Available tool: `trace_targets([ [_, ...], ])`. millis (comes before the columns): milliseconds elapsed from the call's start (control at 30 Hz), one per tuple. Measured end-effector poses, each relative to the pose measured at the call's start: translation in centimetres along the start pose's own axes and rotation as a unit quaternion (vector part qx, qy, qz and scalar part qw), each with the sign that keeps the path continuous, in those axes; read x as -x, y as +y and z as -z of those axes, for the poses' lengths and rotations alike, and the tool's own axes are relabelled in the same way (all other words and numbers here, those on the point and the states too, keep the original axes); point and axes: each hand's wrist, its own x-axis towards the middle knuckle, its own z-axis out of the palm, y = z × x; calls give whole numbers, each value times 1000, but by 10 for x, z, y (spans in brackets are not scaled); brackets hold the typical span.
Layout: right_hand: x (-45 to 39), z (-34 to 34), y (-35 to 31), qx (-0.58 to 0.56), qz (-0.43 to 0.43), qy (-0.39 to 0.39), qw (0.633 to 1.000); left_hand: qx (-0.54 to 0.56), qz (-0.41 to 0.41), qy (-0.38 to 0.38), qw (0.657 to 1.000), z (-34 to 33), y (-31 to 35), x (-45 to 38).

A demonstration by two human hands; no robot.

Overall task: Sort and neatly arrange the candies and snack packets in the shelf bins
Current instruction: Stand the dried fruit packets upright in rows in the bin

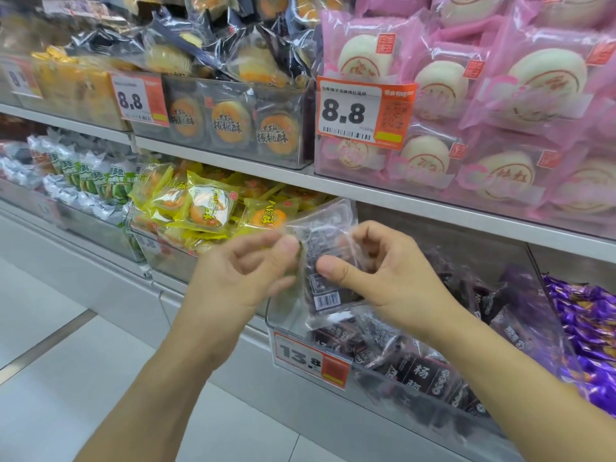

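Pinching a dark snack packet (325, 261) from both sides, a person's hands meet above a clear shelf bin (546, 315) w/ a 13.8 price tag (311, 360). Left hand (246, 271) nips its left edge btwn thumb & forefinger; right hand (383, 275) curls round its right side, thumb on front. Packet: clear crinkled wrap, dark filling, white barcode at bottom, held upright. Similar dark packets (420, 368) fill the bin below.

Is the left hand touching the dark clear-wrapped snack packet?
Touching. The head view shows the left hand pinching the dark clear-wrapped snack packet's left edge; the right hand grips its other side.
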Motion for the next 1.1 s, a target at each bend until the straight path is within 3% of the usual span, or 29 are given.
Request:
trace_targets([
  [233,13,3,1,-106,-119,-63,985,23,51,-39,998,-4,-2,5],
  [367,19,9,5,-243,-172,-56,953,20,65,-81,994,-5,0,7],
  [467,25,13,7,-276,-188,-44,942,-11,61,-72,995,-10,0,9],
  [567,30,13,4,-218,-162,0,962,-74,36,-39,996,-23,-2,11],
  [700,37,14,5,12,-56,34,998,-98,43,18,994,-30,-8,10],
  [767,41,11,6,155,18,99,983,-87,52,33,994,-30,-11,8],
  [867,48,-5,5,312,173,142,923,-76,50,41,995,-33,-16,8],
  [1000,54,-14,1,291,114,103,944,-47,2,23,999,-30,-18,8],
  [1100,53,-7,-7,159,39,110,980,-36,-31,-50,998,-27,-15,9],
])
